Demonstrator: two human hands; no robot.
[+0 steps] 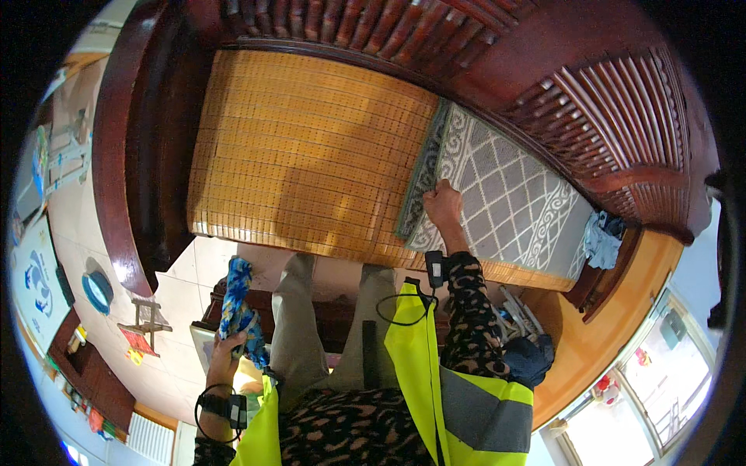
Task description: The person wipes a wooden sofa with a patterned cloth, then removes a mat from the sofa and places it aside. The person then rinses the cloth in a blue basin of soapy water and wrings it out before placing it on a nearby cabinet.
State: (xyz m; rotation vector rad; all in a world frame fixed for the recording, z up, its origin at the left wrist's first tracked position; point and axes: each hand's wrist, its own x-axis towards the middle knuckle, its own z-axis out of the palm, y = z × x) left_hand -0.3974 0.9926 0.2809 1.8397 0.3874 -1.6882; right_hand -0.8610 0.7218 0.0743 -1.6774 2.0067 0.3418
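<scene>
Low on the left, my left hand (227, 351) is closed round a bunched blue patterned cloth (238, 291), held beside my legs. My right hand (443, 203) is reached forward with curled fingers pinching the left part of a grey mat (513, 198) with a white lattice pattern and scroll border, whose left edge shows a darker folded strip. This mat lies over the right part of a yellow bamboo mat (303, 147) on a dark carved wooden bench (132, 155).
Crumpled light blue cloth (602, 241) lies at the bench's right end. A small folding stool (144, 334) and a blue basin (97, 291) stand on the tiled floor at left, near a low table (43, 283). A dark bag (528, 361) is at my right, with a bright doorway (664, 365) beyond.
</scene>
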